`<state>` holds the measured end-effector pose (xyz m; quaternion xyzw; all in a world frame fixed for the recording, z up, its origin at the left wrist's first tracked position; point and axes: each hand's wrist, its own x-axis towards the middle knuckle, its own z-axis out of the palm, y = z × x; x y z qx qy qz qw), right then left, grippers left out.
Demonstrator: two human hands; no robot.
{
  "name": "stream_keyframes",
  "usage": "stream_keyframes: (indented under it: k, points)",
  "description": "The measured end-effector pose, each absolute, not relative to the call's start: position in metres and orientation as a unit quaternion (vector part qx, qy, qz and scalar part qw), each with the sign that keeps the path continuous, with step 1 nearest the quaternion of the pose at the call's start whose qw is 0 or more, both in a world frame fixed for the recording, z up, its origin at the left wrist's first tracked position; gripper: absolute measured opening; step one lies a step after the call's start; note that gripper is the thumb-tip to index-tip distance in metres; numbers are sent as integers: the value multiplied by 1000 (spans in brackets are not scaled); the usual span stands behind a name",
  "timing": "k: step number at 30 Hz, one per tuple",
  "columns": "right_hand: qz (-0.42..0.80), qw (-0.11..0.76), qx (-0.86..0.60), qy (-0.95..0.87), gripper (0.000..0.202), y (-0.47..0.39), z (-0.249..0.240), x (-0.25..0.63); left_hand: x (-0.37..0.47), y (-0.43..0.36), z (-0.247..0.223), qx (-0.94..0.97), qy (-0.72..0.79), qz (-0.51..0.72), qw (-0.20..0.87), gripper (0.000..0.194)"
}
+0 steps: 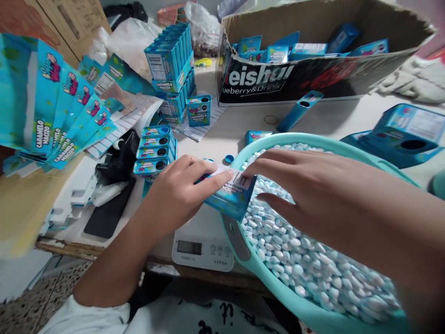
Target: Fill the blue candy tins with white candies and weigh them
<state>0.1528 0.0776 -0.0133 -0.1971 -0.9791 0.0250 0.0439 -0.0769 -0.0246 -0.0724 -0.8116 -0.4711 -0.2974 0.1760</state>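
My left hand (186,185) is closed around a small blue candy box (231,199), tilted above a white digital scale (203,250). At the box's right end, the fingertips of my right hand (288,174) press on its top, with the thumb close beside the edge. Under my right hand and forearm is a turquoise basin (274,283) heaped with white and pale blue candies (292,255). Just beyond the held box lies a small blue cap (229,158). My fingers hide part of the box.
Several candy boxes (153,153) stand in a row left of my hand, with stacked boxes (170,60) behind. A black cardboard carton (278,81) holds more boxes. At left are fanned flat box sleeves (45,111) and a dark phone (107,213).
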Motion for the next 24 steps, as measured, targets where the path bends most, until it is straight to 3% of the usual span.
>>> stream_keyframes:
  k: [12, 24]
  points:
    - [8, 51, -190, -980, 39, 73, -10, 151, -82, -25, -69, -808, -492, -307, 101, 42]
    - [13, 61, -153, -986, 44, 70, -17, 142, -95, -25, -57, -763, -555, -299, -146, 20]
